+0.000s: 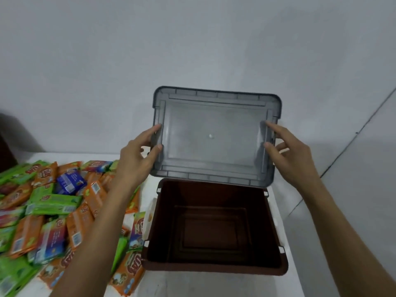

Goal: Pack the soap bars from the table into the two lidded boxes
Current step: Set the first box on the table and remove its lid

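A brown box [214, 267] stands open on the white table [192, 284], and its inside holds nothing. Above its far edge I hold a clear grey lid [214, 136] up in the air, tilted with its underside toward me. My left hand [137, 155] grips the lid's left edge and my right hand [289, 151] grips its right edge. A heap of wrapped soap bars [49, 211] in orange, green and blue packets covers the table left of the box. Only one box is in view.
A white clip latch [149, 219] hangs on the box's left side, another on its right [278, 224]. The table's right edge runs close beside the box, with grey floor beyond. A pale wall rises right behind the table. A dark object [6, 151] stands at far left.
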A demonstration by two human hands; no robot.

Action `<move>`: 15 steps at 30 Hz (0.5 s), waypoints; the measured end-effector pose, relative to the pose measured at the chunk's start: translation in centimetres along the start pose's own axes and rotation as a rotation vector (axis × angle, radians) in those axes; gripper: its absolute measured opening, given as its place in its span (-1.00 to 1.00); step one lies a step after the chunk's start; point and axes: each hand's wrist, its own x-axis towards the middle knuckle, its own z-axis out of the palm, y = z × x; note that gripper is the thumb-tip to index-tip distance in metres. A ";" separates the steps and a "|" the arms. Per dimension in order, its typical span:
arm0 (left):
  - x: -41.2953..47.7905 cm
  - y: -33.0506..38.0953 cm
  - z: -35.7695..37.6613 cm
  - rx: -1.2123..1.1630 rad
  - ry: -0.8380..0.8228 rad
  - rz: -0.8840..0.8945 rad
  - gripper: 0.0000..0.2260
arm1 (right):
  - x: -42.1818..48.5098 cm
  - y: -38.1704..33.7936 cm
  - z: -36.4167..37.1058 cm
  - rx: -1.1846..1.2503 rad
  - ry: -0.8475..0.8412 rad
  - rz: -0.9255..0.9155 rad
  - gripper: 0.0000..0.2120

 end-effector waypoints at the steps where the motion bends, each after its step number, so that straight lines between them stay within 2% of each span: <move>1: 0.9 -0.7 0.7 0.048 0.010 0.013 -0.57 | 1.0 0.4 0.6 -0.061 0.006 -0.032 -0.53; 4: 3.4 -2.9 2.9 0.190 0.005 0.062 -0.53 | 3.6 2.3 2.8 -0.152 0.005 -0.089 -0.51; 7: 5.3 -4.8 5.0 0.295 -0.052 0.046 -0.48 | 5.3 4.7 5.2 -0.235 -0.034 -0.069 -0.51; 15: 7.7 -8.1 8.9 0.161 -0.337 -0.160 -0.48 | 6.8 8.8 9.3 -0.208 -0.234 0.166 -0.47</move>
